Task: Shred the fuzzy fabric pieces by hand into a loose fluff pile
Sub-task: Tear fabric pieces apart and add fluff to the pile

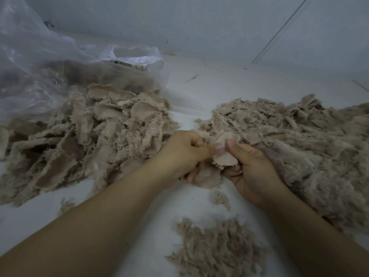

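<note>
Left hand (180, 151): fingers curled, pinching the fabric piece (221, 156).
Right hand (251, 172): thumb and fingers pinch the same piece.
Advice: grip close together, tear outward, drop shreds on fluff pile (217, 248) below the hands.

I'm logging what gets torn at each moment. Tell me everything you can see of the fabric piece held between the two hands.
The fabric piece is small, beige and rounded, smooth-backed with fuzzy, frayed edges. It is crumpled, held between the big piles above the white surface. The left hand and right hand both pinch it, thumbs close together at its top. Another piece hangs below, under the left hand's fingers.
</note>
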